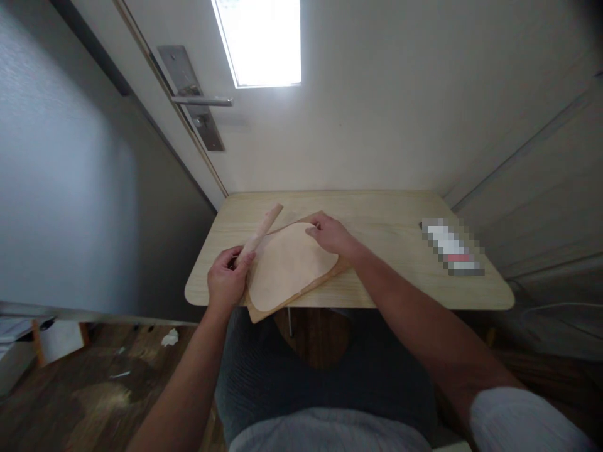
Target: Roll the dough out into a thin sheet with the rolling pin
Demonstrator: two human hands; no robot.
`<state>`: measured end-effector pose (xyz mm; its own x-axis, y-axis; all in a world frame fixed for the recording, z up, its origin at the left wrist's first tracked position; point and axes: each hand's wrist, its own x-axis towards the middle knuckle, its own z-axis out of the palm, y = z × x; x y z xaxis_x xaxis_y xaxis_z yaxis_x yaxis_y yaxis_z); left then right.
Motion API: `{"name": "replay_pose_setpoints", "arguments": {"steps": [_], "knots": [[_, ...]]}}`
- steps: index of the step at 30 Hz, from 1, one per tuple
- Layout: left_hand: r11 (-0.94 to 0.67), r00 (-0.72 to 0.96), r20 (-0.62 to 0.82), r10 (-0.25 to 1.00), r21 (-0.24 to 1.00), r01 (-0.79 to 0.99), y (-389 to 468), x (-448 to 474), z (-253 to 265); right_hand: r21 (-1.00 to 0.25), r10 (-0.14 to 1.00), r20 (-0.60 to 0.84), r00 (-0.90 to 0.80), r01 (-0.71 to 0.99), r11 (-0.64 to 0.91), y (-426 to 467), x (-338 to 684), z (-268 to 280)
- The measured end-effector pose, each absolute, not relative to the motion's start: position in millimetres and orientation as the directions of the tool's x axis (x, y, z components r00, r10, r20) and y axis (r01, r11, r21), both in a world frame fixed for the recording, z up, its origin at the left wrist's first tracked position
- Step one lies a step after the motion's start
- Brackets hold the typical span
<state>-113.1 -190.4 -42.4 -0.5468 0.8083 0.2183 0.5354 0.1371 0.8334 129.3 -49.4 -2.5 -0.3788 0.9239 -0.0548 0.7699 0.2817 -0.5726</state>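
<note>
A pale, smooth sheet with a rounded outline (292,267) lies over a larger light-brown, straight-edged backing (259,314). One corner of the backing juts past the table's front edge. My right hand (332,233) is closed on the far right edge of the sheet, thumb on top and fingers curled behind. At the sheet's left side, my left hand (228,273) grips the near end of a narrow, pale tan strip (264,227) that slants up and away. Whether the strip is joined to the sheet or backing, I cannot tell.
The small wooden table (386,210) stands against a door with a metal lever handle (202,100). A blurred-out flat object (452,248) rests at the table's right. My legs are under the front edge. Crumpled white scrap (170,338) and a box-like item (59,342) lie on the floor at left.
</note>
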Motion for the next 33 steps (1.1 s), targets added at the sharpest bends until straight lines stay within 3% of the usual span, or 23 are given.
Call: {"name": "replay_pose_setpoints", "arguments": {"steps": [14, 22, 26, 33], "knots": [[0.126, -0.554, 0.229, 0.800, 0.839, 0.529, -193.5, -108.0, -37.8, -0.634, 0.915, -0.033, -0.403, 0.716, 0.292, -62.2, 110.5, 22.0], [0.143, -0.620, 0.137, 0.773, 0.914, 0.380, -194.0, -106.4, -36.8, -0.699, 0.878, 0.047, -0.477, 0.612, 0.370, -85.9, 88.7, 60.4], [0.095, -0.651, 0.106, 0.751, 0.959, 0.266, -193.9, -106.8, -38.0, -0.812, 0.850, 0.093, -0.518, 0.455, 0.366, -100.2, 82.5, 81.3], [-0.114, -0.744, 0.253, 0.618, 0.966, 0.234, -186.9, -120.9, -43.7, -0.954, 0.749, 0.212, -0.628, 0.033, 0.298, -128.0, 63.9, 117.0]]}}
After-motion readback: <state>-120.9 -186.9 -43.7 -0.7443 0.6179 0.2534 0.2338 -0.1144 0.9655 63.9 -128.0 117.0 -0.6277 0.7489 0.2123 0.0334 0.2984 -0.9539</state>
